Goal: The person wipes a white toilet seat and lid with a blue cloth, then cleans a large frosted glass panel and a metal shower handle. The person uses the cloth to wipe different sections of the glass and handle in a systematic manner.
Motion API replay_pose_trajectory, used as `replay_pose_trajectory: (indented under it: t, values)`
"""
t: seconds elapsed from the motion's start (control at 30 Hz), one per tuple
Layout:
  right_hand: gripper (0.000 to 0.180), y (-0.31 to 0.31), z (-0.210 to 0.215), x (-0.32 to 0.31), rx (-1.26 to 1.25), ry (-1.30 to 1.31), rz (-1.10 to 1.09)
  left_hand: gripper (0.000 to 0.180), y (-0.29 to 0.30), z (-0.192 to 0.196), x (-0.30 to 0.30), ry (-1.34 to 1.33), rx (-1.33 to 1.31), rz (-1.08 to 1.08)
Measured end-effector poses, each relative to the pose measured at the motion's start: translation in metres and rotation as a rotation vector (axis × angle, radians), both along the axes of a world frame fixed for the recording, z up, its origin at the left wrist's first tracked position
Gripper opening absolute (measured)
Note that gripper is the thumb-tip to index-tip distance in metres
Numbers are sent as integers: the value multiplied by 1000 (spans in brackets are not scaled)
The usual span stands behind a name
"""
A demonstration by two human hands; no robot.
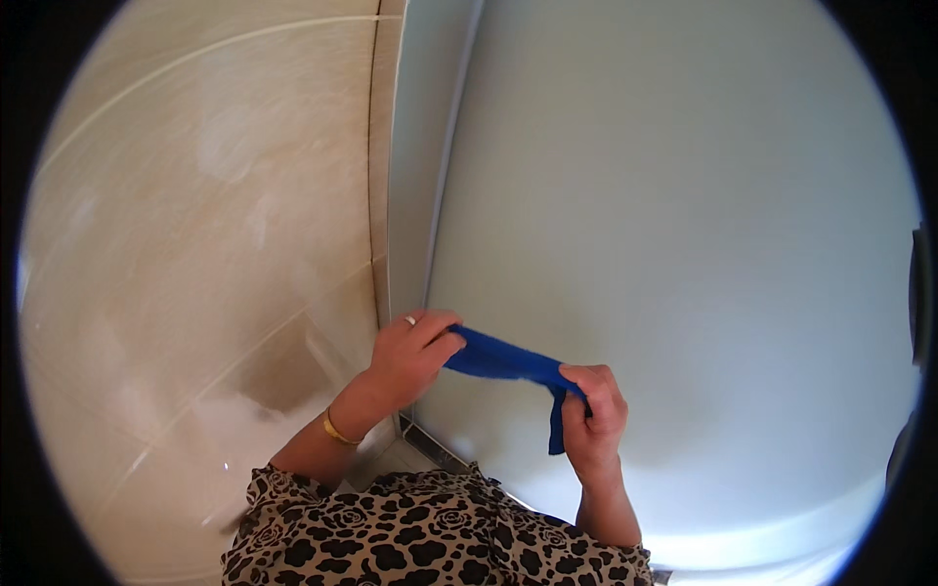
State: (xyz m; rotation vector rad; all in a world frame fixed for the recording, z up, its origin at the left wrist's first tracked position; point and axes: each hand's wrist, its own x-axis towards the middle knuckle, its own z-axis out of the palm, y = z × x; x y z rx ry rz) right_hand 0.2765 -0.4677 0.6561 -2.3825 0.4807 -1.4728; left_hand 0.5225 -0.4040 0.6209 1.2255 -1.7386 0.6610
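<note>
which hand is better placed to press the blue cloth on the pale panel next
Probably the right hand: it grips the blue cloth in front of the pale panel, while the left hand holds it near the panel's left edge.

Head camera: is looking down, fisheye-wide, from the person's head.
Pale panel (684,215), beige tiling (205,195): are filling right and left.
Left hand (408,359), right hand (596,415): are showing close below.

Blue cloth (500,355) blocks the gap between left hand (415,354) and right hand (596,402). Free room along pale panel (684,195), above and right of hands. Upright frame (420,146) and tiled wall (215,146) limit left side.
</note>
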Motion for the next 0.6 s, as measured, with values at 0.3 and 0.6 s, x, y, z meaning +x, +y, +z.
replay_pose_trajectory:
  t: [0.3, 0.6]
  values:
    - [32, 4, 74, 6, -682, 350, -772, 31, -67, 77, -10, -40, -375, 224]
    - [29, -21, 78, -4, -743, 390, -1013, 36, -83, 40, -16, 219, -100, -90]
